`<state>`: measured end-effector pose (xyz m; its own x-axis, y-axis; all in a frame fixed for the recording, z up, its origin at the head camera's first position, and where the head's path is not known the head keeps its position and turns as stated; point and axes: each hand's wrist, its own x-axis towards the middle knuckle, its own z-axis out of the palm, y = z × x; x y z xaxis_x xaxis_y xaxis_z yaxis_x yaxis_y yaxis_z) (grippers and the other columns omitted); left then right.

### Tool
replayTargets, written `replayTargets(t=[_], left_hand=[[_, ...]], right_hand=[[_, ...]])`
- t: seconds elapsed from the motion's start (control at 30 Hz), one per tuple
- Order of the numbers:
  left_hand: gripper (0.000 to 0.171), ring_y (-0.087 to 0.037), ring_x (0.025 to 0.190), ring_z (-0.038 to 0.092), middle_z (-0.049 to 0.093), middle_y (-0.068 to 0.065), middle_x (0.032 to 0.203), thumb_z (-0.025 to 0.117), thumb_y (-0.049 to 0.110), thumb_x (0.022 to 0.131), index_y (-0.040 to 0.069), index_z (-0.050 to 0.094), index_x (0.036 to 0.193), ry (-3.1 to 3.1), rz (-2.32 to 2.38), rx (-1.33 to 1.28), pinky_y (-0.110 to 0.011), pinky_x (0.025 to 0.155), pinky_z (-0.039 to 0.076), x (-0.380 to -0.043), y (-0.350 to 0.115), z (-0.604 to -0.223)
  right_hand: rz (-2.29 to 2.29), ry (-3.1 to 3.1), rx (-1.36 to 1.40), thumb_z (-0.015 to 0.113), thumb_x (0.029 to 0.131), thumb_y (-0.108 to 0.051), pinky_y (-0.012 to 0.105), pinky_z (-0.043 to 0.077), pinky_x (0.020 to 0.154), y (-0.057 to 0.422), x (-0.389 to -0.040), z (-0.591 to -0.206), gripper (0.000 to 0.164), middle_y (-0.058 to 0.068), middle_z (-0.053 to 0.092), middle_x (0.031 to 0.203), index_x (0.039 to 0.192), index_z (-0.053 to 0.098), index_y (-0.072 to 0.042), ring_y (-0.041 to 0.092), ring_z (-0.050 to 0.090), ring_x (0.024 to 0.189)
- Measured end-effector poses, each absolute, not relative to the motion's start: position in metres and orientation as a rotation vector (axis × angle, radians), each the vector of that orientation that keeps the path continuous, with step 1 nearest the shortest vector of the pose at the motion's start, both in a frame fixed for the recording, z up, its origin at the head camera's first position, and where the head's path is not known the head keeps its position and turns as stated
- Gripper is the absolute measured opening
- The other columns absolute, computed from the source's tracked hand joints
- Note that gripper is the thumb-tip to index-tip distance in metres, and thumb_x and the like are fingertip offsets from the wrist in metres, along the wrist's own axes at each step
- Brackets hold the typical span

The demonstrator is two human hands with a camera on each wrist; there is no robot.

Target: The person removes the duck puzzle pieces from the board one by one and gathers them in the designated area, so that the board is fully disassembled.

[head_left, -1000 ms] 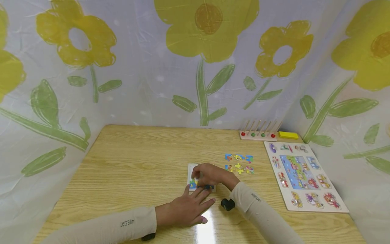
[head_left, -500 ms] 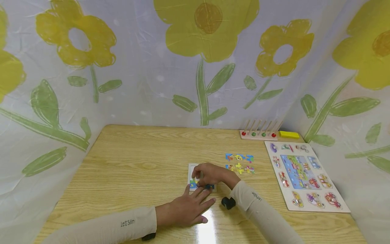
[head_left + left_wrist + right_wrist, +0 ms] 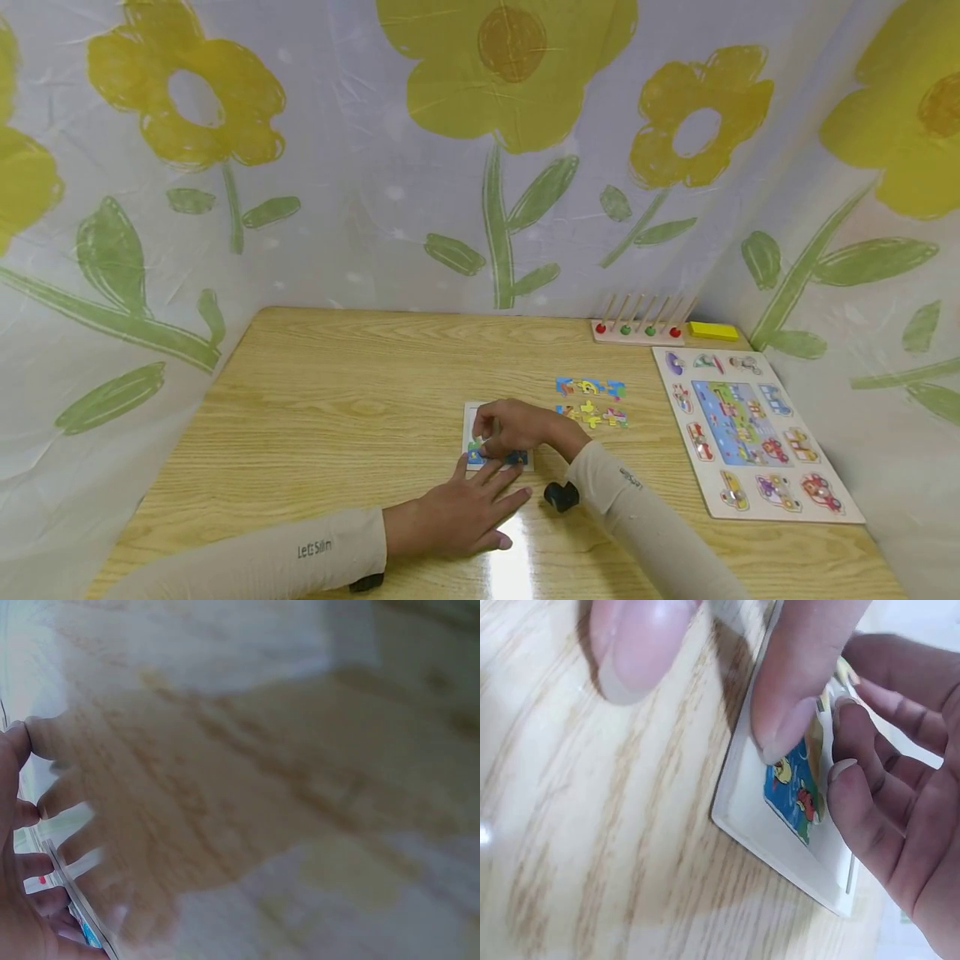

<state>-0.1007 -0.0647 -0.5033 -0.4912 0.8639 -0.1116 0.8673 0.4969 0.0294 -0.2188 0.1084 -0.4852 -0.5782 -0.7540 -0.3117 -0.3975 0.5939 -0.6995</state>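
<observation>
A small white-framed jigsaw tray (image 3: 468, 414) lies on the table in front of the person. Blue pieces (image 3: 786, 780) fill part of it along the near side. My left hand (image 3: 467, 510) is spread flat with straight fingers, its fingertips resting on the tray's near edge and pieces. Over the tray, my right hand (image 3: 513, 427) has curled fingers and pinches a small puzzle piece (image 3: 845, 672), mostly hidden by the fingers. In the left wrist view the left hand (image 3: 30, 862) touches the tray edge; its view is largely blurred.
Loose jigsaw pieces (image 3: 591, 414) lie in two rows right of the tray. A large knob puzzle board (image 3: 678, 450) lies farther right. At the back right stand a pegged counting rack (image 3: 637, 333) and a yellow block (image 3: 712, 332).
My right hand's fingers and thumb have shifted slightly over the tray. The left hand stays in place on the tray's near edge.
</observation>
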Motion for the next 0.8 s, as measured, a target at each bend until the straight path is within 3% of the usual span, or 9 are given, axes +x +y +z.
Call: replayTargets(t=[0.43,0.8], left_hand=[[0.065,-0.039,0.150,0.029,0.025,-0.014,0.165,0.029,0.056,0.106,0.019,0.031,0.159,2.612,-0.047,1.528,-0.067,0.100,0.045,-0.1014,-0.0652,-0.5041],[0.064,-0.039,0.149,0.030,0.026,-0.014,0.165,0.028,0.056,0.106,0.019,0.030,0.159,2.603,-0.042,1.524,-0.068,0.099,0.045,-0.1025,-0.0649,-0.5053]], right_hand=[[-0.870,2.108,-0.945,0.067,0.096,-0.013,0.022,0.047,0.060,0.1100,-0.2200,-0.4825,0.009,-0.001,0.064,0.080,0.089,0.064,-0.009,0.010,0.055,0.065],[-1.009,2.102,-0.843,0.067,0.097,-0.012,0.031,0.058,0.068,0.1166,-0.2181,-0.4770,0.007,0.005,0.066,0.092,0.095,0.065,-0.006,0.021,0.068,0.076]])
